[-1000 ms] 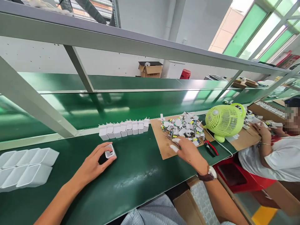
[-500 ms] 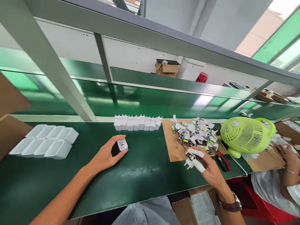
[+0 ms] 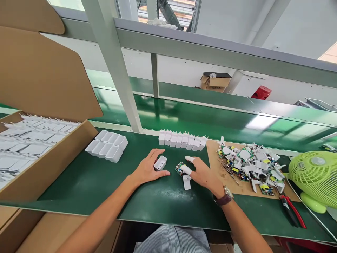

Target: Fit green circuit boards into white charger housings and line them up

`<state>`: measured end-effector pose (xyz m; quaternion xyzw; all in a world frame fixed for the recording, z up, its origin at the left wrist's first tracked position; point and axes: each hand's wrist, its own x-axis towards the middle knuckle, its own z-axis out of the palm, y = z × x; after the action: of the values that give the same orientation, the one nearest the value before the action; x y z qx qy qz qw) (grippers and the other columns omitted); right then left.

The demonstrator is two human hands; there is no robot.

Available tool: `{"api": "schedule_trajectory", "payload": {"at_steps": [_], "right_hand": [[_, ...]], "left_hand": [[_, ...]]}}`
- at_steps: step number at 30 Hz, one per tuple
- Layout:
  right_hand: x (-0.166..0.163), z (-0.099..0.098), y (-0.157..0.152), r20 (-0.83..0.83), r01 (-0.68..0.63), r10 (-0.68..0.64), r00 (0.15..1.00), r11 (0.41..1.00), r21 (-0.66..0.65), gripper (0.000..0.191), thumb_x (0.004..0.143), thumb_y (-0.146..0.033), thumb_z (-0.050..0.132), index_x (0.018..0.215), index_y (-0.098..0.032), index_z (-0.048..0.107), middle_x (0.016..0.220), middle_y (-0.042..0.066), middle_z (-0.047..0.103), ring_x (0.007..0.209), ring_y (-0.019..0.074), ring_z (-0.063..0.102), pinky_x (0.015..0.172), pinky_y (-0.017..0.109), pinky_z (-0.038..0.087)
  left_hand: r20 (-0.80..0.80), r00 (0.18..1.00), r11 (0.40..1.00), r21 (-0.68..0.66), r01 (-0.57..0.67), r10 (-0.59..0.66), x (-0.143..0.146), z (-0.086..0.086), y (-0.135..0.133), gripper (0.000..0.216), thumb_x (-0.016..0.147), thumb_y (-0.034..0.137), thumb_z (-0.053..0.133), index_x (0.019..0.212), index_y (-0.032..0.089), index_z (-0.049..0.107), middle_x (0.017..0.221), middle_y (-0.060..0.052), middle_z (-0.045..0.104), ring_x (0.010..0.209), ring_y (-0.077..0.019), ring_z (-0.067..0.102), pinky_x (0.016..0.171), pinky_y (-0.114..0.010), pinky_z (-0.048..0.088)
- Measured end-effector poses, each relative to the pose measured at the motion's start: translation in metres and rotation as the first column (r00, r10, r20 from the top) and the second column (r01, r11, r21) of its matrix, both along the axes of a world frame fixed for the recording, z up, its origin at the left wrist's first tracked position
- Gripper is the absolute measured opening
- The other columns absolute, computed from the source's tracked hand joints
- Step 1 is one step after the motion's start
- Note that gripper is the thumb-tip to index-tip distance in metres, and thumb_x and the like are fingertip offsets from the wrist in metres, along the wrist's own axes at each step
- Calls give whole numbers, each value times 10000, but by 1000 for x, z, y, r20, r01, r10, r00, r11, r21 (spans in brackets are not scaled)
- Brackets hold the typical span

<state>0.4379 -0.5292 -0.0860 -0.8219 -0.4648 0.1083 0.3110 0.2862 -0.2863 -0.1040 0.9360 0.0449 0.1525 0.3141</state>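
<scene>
Hands apart, and between them a strip of bare green bench (image 3: 172,195)! The left hand (image 3: 147,168) is curved around a small white plastic housing (image 3: 160,163), its dark slots turned up; whether it is pressed tight by thumb and fingers cannot be told. In the right hand (image 3: 204,172), two digits tipped with white covers (image 3: 186,170), a green circuit board (image 3: 179,169) dotted with components is held, with a white rounded plate (image 3: 186,183) hanging on the body side.

And here is the key line: the housing is placed just left of the board, nearer the left hand, its long axis slanted away and to the right. The board is kept nearer the right hand, its free end pointed across the gap.

Beyond both hands, a row of white pronged housings (image 3: 181,140) is lined up. Past the left hand, a block of open white boxes (image 3: 106,144) is set, then a brown cardboard carton (image 3: 60,154) filled with white pieces. Past the right hand, a jumbled heap of boards and white parts (image 3: 250,163) is spread on cardboard, flanked by red-and-black pliers (image 3: 292,211) and a lime-green fan (image 3: 312,172).
</scene>
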Motion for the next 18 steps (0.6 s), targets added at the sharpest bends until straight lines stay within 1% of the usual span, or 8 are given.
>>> {"api": "schedule_trajectory", "payload": {"at_steps": [3,5,7,8,10,14,16,18], "right_hand": [[-18,-7,-7,97,3,8,995,993,-118,567,888,-403,714,1367,-130,583,1244,202,673,1189,373,617,1014,549,516],[-27,-14,-7,155,2,23,988,988,-157,552,845,-323,738,1340,-123,597,1258,217,658,1199,392,601,1013,569,510],[-28,-19,-4,162,31,-7,987,989,-147,505,832,-219,691,1320,-126,602,1185,199,675,1142,373,622,979,556,530],[-25,-18,-2,138,45,-29,990,993,-111,499,829,-184,661,1321,-133,596,1145,180,680,1099,350,638,951,533,550],[-17,-12,2,58,38,-40,998,999,21,517,833,-160,617,1347,-161,562,1161,153,664,1052,304,655,891,469,587],[-3,11,11,-34,-114,130,991,949,293,540,875,-151,564,1403,-251,517,1311,122,590,1051,235,664,792,356,617],[-4,14,16,-5,-192,209,978,908,372,526,897,-169,574,1409,-276,511,1298,105,599,1085,229,664,833,359,618],[-8,8,20,49,-220,220,974,881,419,544,918,-207,606,1441,-281,475,1313,104,608,1152,238,653,926,391,604]], "left_hand": [[-64,995,994,-91,65,-71,1,4,-2,980,721,639,832,1489,259,359,1356,-131,545,849,-202,650,748,-377,588],[-122,988,986,-152,74,-93,2,5,-3,942,727,610,840,1464,247,379,1167,-87,621,818,-208,643,707,-361,572],[-186,978,979,-194,56,-92,2,5,-4,828,766,568,823,1414,232,431,969,-35,632,780,-214,640,670,-346,549],[-209,974,978,-204,44,-87,2,4,-4,763,786,545,812,1385,230,460,914,-20,626,769,-216,639,662,-343,543],[-205,975,978,-202,40,-82,2,2,-3,669,800,509,810,1333,237,511,931,-25,636,790,-219,642,683,-350,549],[-2,994,983,-143,111,-113,3,-5,-1,654,795,463,838,1337,253,539,1221,-96,629,1106,-281,622,957,-448,557],[82,990,984,-128,124,-114,4,-8,-1,662,828,417,822,1387,256,509,1306,-117,588,1214,-292,584,1051,-473,525],[121,987,985,-123,123,-109,5,-10,-1,663,863,366,795,1434,264,475,1328,-122,562,1226,-279,585,1057,-457,533]]}}
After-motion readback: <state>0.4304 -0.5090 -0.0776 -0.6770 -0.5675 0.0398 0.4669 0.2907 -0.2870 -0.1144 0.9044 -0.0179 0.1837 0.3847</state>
